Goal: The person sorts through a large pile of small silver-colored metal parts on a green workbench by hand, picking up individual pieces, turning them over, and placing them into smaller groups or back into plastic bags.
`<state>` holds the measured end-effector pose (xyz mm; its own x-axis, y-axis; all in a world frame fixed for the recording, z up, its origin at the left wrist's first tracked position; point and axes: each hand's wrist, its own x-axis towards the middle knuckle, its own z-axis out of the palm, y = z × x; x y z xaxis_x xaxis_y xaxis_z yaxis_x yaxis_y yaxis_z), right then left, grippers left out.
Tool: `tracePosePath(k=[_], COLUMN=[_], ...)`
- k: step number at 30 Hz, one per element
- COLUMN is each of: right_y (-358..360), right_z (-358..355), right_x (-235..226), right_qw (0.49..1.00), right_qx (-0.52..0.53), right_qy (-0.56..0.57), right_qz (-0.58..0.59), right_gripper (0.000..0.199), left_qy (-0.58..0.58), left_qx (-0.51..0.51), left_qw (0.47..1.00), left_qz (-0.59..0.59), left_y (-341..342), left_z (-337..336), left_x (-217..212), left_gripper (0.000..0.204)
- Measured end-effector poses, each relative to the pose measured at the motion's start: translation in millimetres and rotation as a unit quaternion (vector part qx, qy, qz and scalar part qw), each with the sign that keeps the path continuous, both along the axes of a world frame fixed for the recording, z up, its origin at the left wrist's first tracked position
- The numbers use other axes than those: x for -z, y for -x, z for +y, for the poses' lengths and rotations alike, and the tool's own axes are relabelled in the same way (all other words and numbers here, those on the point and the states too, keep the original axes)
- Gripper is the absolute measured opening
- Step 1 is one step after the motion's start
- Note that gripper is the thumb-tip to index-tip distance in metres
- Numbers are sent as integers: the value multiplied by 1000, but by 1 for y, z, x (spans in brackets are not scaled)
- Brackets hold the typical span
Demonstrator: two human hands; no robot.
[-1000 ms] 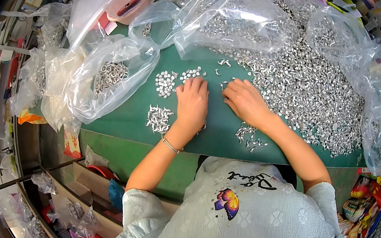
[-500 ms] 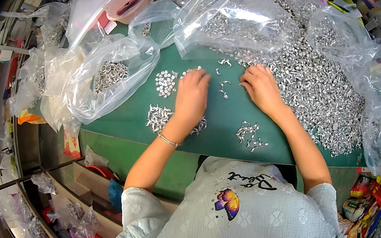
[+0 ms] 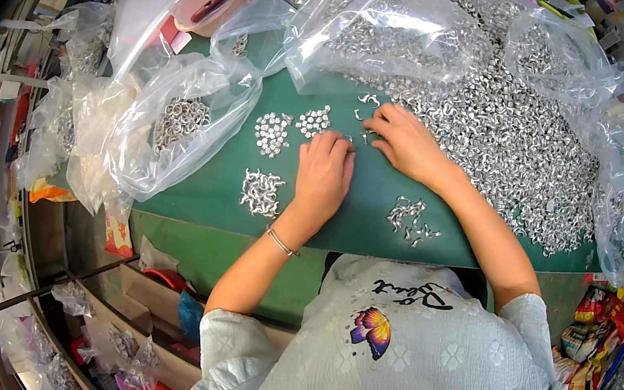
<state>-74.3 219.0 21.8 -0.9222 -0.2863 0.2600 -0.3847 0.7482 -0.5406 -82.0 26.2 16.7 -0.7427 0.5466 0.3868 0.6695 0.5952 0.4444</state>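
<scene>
My left hand (image 3: 323,174) is low over the green table, its fingers curled down and close together. A small silvery metal piece shows at its fingertips, but what the fingers hold is mostly hidden. To its right, my right hand (image 3: 408,143) reaches leftward with fingers apart, the tips touching a few loose curved metal pieces (image 3: 367,99) on the table. Left of my left hand are two little piles of small silvery pieces, one pile (image 3: 271,133) and another pile (image 3: 313,121). Below them sits a pile of curved hook-like pieces (image 3: 260,192).
A large heap of silvery metal parts (image 3: 512,135) covers the table's right side, with clear plastic bags (image 3: 383,29) around it. A few curved pieces (image 3: 413,221) lie near the front edge. At left are an open bag of metal rings (image 3: 182,125) and a pink container (image 3: 226,11).
My left hand has drawn back from the upper small pile and moved slightly right, uncovering that pile. My right hand has moved left from the big heap's edge to the loose curved pieces.
</scene>
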Motion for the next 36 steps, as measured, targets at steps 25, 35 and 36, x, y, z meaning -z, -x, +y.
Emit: tracePosePath(k=[25, 35, 36], right_y=[-55, -60, -64], right_z=[35, 22, 18], right_x=[-32, -26, -27], right_qw=[978, 987, 981], right_qx=[-113, -71, -85], right_qy=[-27, -22, -51], right_qz=[-171, -143, -170], right_gripper=[27, 20, 18], left_qy=[19, 21, 20], left_qx=[1, 45, 44], left_qw=[999, 998, 998], left_qz=[-34, -31, -36], left_y=[4, 3, 2], left_z=[1, 6, 5], left_x=[2, -3, -6], left_gripper=[15, 14, 14])
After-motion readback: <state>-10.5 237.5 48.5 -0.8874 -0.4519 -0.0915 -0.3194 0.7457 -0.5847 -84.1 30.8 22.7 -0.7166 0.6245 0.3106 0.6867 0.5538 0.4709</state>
